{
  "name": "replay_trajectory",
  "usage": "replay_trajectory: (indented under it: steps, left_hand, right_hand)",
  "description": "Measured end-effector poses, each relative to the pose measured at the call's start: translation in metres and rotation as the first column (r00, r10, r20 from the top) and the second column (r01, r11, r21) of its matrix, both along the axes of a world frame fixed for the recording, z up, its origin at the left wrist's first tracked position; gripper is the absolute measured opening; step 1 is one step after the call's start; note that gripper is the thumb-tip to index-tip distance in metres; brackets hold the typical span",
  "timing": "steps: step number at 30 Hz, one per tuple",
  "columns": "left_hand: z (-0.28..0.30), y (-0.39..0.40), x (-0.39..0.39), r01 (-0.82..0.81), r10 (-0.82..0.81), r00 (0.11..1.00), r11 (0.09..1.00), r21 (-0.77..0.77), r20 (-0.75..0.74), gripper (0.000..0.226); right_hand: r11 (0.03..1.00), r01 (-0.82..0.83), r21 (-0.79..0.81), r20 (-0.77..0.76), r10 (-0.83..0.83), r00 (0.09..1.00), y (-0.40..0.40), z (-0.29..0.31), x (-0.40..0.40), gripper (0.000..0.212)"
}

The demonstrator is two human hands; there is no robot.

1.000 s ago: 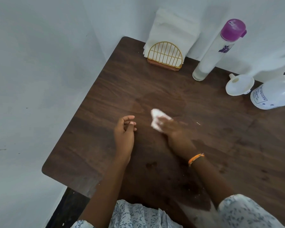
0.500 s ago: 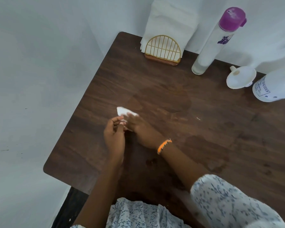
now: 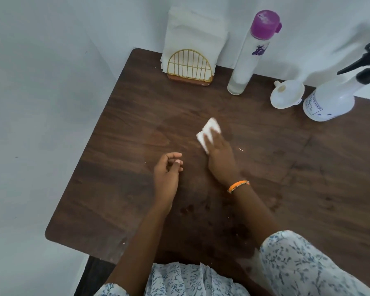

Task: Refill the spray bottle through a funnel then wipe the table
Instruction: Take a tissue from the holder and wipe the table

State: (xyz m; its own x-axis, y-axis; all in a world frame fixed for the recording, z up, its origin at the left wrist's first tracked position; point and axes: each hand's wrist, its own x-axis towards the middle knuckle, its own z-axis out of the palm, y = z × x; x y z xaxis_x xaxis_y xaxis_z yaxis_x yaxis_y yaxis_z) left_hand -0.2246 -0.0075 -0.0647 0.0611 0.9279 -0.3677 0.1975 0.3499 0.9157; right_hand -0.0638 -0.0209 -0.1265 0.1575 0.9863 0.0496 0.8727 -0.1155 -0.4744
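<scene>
From the head view, a folded tissue [image 3: 207,133] is pressed flat on the table [image 3: 115,167] under the right hand [image 3: 219,157], fingers straight, at twelve o'clock of the idle, loosely curled left hand [image 3: 166,176]. The spray bottle [image 3: 331,99] and funnel [image 3: 286,94] are seen at two o'clock. Even pressure and overlapping strokes are advised.

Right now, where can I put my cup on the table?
Bare wood lies left of the left hand, and at right between the right hand and the spray bottle. The back edge is crowded: napkins, can, funnel.
</scene>
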Motion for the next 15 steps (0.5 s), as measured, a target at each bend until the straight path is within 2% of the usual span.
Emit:
replay_trajectory:
  steps: [5, 7, 8, 10, 11, 13, 15]
  left_hand:
    - [0.009, -0.01, 0.009, 0.065, -0.065, 0.998, 0.997, 0.042, -0.01, 0.026]
    - [0.01, -0.018, 0.015, 0.114, -0.114, 0.993, 0.993, 0.043, -0.018, 0.025]
    - [0.01, -0.024, 0.019, 0.138, -0.138, 0.99, 0.99, 0.038, -0.016, 0.025]
    - [0.01, -0.035, 0.028, 0.185, -0.185, 0.983, 0.982, 0.026, -0.013, 0.026]
    - [0.01, -0.041, 0.034, 0.212, -0.212, 0.977, 0.977, 0.022, -0.008, 0.027]
    - [0.012, -0.054, 0.049, 0.286, -0.286, 0.958, 0.958, 0.016, 0.013, 0.027]
    - [0.014, -0.067, 0.067, 0.384, -0.384, 0.923, 0.923, 0.011, 0.024, 0.026]
  right_hand:
    - [0.955, -0.284, 0.087, -0.212, 0.296, 0.931, -0.055, 0.019, -0.043, 0.036]
    - [0.949, -0.294, 0.112, -0.224, 0.313, 0.923, -0.071, 0.026, -0.031, 0.035]
    - [0.97, -0.22, 0.101, -0.265, 0.24, 0.934, -0.075, 0.029, -0.021, 0.037]
    - [0.992, 0.072, 0.106, -0.393, -0.024, 0.919, -0.081, 0.036, 0.003, 0.041]
    - [0.963, 0.24, 0.12, -0.468, -0.158, 0.869, -0.085, 0.043, 0.016, 0.041]
    - [0.862, 0.502, 0.071, -0.614, -0.359, 0.703, -0.096, 0.062, 0.041, 0.042]
    - [0.777, 0.629, -0.003, -0.665, -0.472, 0.579, -0.117, 0.076, 0.067, 0.044]
